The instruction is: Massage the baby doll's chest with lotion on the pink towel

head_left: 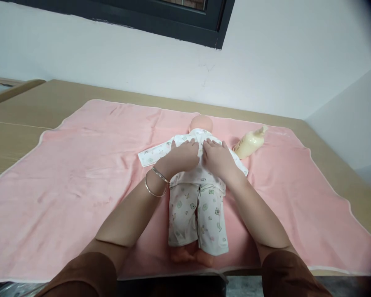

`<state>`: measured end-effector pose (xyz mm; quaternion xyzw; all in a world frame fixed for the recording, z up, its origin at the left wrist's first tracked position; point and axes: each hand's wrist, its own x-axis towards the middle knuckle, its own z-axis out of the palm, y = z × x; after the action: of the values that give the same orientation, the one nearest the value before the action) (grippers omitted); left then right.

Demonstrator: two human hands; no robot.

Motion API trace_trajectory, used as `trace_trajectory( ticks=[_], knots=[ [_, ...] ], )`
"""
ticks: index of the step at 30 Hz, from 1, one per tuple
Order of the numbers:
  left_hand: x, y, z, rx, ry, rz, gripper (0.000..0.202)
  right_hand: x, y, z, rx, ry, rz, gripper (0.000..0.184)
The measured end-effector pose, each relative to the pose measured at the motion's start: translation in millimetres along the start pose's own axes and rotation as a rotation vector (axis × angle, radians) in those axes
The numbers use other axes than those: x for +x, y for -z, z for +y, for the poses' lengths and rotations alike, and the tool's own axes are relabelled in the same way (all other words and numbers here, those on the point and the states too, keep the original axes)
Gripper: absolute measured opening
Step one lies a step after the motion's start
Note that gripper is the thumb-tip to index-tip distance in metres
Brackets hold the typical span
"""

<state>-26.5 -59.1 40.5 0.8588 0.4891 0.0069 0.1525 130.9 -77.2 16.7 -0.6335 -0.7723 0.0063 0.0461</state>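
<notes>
A baby doll (202, 124) lies stretched out on a pink blanket (89, 165), head toward the wall and bare feet toward me. It wears a white printed top (204, 177) and matching trousers (182, 214). My left hand (185, 156), with bangles at the wrist, rests on the left part of the top, fingers extended. On the right part lies my right hand (218, 159), flat, its fingertips close to the left hand's. One sleeve (154, 154) reaches out to the left; the other is partly behind my right hand. The doll's face does not show.
Right of the doll, a cream-coloured bottle (250, 143) with a narrow tip lies tilted on the blanket. The blanket covers much of a wooden table (27, 103). Behind the table stands a white wall (173, 70) with a dark window frame (173, 24).
</notes>
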Motion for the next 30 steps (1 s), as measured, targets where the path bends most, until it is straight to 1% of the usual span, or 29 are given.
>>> trace_trajectory(
  ticks=[2, 3, 6, 8, 10, 12, 14, 16, 20, 23, 30],
  knots=[
    [-9.3, 6.2, 4.8, 0.068, -0.063, -0.028, 0.049, -10.7, 8.1, -7.6, -0.045, 0.033, -0.039, 0.056],
    [-10.5, 7.9, 4.9, 0.079, -0.072, -0.039, 0.049, -13.2, 10.8, -9.2, -0.049, 0.035, -0.048, 0.056],
    [-1.3, 5.6, -3.1, 0.007, -0.022, -0.047, 0.044, -7.1, 9.8, -3.7, 0.013, 0.008, -0.030, 0.046],
    [11.5, -0.8, -11.8, -0.075, 0.037, -0.002, 0.047, 5.3, 0.8, 6.1, 0.073, -0.034, 0.023, 0.046],
    [24.3, -8.7, -19.0, -0.147, 0.092, 0.067, 0.054, 19.1, -13.1, 16.7, 0.129, -0.090, 0.101, 0.050],
    [34.0, -16.2, -22.0, -0.213, 0.141, 0.135, 0.055, 29.8, -27.8, 24.8, 0.184, -0.135, 0.166, 0.054],
    [39.8, -23.0, -20.2, -0.261, 0.183, 0.203, 0.055, 35.6, -39.5, 29.1, 0.214, -0.157, 0.203, 0.056],
    [42.3, -29.2, -15.2, -0.275, 0.219, 0.266, 0.055, 37.3, -46.1, 30.3, 0.224, -0.163, 0.213, 0.057],
    [42.9, -39.8, -4.5, -0.210, 0.272, 0.346, 0.058, 35.7, -47.4, 28.3, 0.225, -0.174, 0.212, 0.058],
    [42.3, -43.1, -0.9, -0.161, 0.288, 0.356, 0.061, 34.6, -45.3, 25.7, 0.215, -0.180, 0.204, 0.058],
    [40.6, -42.4, 0.2, -0.133, 0.286, 0.357, 0.062, 33.4, -46.1, 21.4, 0.221, -0.189, 0.229, 0.058]
  ],
)
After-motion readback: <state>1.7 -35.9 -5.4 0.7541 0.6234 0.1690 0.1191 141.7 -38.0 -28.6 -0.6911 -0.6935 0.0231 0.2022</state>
